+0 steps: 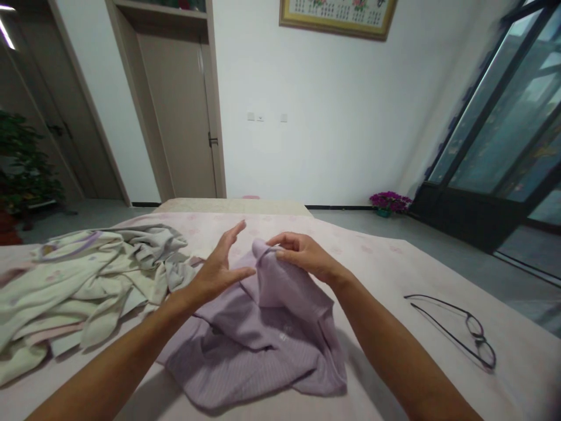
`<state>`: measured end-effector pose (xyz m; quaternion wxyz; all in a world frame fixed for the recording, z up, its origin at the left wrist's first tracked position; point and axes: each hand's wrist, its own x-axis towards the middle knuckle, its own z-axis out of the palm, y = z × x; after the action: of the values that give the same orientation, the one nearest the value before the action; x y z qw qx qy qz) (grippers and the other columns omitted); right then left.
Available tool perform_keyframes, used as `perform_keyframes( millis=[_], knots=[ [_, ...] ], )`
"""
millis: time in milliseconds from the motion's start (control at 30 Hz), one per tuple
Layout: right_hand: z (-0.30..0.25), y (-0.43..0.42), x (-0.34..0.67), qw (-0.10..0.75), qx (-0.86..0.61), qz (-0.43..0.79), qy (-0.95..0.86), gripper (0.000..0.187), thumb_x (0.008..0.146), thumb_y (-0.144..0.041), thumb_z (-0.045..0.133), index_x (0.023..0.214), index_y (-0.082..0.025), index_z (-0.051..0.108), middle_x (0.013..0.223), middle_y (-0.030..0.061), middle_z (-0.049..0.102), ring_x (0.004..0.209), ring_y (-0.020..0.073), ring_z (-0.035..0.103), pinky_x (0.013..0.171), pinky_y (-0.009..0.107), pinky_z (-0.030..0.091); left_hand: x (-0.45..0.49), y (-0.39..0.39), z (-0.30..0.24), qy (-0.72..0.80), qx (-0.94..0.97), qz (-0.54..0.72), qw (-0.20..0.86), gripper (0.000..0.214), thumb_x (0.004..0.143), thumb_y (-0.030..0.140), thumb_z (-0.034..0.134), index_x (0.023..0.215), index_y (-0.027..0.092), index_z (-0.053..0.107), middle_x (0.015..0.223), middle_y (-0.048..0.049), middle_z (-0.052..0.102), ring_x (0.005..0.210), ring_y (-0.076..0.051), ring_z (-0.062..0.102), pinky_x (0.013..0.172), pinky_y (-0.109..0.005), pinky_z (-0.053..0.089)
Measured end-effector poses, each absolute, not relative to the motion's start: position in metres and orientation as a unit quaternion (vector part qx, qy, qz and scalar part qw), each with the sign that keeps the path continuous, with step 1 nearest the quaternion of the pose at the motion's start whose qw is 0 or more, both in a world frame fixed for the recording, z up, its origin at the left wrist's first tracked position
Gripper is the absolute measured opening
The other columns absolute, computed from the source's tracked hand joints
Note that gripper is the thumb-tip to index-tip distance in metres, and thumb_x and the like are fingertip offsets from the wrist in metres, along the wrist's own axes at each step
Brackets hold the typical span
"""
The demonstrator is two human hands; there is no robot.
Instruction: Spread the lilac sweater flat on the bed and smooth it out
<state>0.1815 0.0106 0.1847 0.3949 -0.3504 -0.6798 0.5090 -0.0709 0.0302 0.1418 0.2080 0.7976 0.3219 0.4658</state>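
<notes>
A crumpled lavender garment [263,345] of ribbed fabric lies in front of me, its upper part lifted off the table. My right hand [307,254] pinches the raised edge between thumb and fingers. Just left of that peak is my left hand [223,266], thumb and fingers spread apart, with nothing between them. The left thumb tip is close to the fabric; whether it touches I cannot tell. A small pale print shows on the garment's front.
On the left is a heap of cream and grey clothes [100,280]. Black-framed glasses [475,336] lie at the right on the pink-patterned tablecloth [372,257]. Beyond the table are a door [175,111], a potted purple flower [390,202] and a glazed dark-framed door [495,140].
</notes>
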Motion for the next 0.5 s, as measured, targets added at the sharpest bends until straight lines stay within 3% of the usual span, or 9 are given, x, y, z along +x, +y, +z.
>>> perform_keyframes(
  millis=[67,133,200,267,400,500],
  knots=[
    [0.18,0.003,0.169,0.36,-0.319,0.54,-0.691,0.05,0.076,-0.047,0.077,0.116,-0.021,0.065,0.1,0.0043,0.072,0.084,0.016,0.064,0.073,0.027,0.048,-0.06,0.029,0.145,0.304,0.839,0.385,0.235,0.075,0.078,0.039,0.073,0.145,0.022,0.044,0.137,-0.0108,0.058,0.122,-0.026,0.057,0.101,-0.036,0.046],
    [0.169,-0.005,0.173,0.371,-0.352,0.524,-0.681,0.052,0.079,-0.051,0.074,0.12,-0.021,0.063,0.11,0.0076,0.071,0.091,0.0184,0.065,0.077,0.031,0.049,-0.059,0.032,0.141,0.322,0.865,0.294,0.246,0.042,0.082,0.037,0.067,0.12,0.02,0.064,0.11,-0.0057,0.07,0.1,-0.022,0.065,0.088,-0.031,0.049],
    [0.153,-0.016,0.19,0.391,-0.416,0.487,-0.661,0.057,0.081,-0.054,0.07,0.126,-0.022,0.06,0.122,0.0115,0.068,0.101,0.022,0.065,0.083,0.036,0.05,-0.066,0.035,0.132,0.372,0.86,0.264,0.231,0.022,0.084,0.037,0.061,0.093,0.019,0.07,0.089,-0.0022,0.07,0.084,-0.02,0.064,0.077,-0.028,0.047],
    [0.133,-0.03,0.212,0.383,-0.45,0.465,-0.659,0.068,0.08,-0.058,0.069,0.135,-0.02,0.054,0.133,0.0156,0.062,0.115,0.0266,0.06,0.094,0.043,0.048,-0.078,0.039,0.126,0.437,0.817,0.304,0.221,0.025,0.084,0.041,0.058,0.082,0.018,0.068,0.079,-0.0004,0.068,0.077,-0.019,0.061,0.07,-0.027,0.045],
    [0.087,-0.068,0.233,0.286,-0.494,0.421,-0.705,0.102,0.068,-0.059,0.079,0.152,-0.021,0.036,0.151,0.0185,0.044,0.134,0.0333,0.047,0.11,0.051,0.038,-0.095,0.045,0.134,0.476,0.69,0.445,0.316,0.033,0.078,0.048,0.064,0.087,0.016,0.068,0.077,0.0008,0.067,0.072,-0.017,0.06,0.063,-0.024,0.043],
    [0.059,-0.092,0.218,0.245,-0.559,0.354,-0.709,0.106,0.068,-0.056,0.079,0.156,-0.02,0.031,0.156,0.0188,0.037,0.138,0.036,0.043,0.113,0.054,0.035,-0.094,0.046,0.152,0.448,0.606,0.517,0.407,0.035,0.071,0.046,0.072,0.089,0.016,0.069,0.074,0.0017,0.066,0.067,-0.015,0.059,0.058,-0.022,0.042]
  ],
)
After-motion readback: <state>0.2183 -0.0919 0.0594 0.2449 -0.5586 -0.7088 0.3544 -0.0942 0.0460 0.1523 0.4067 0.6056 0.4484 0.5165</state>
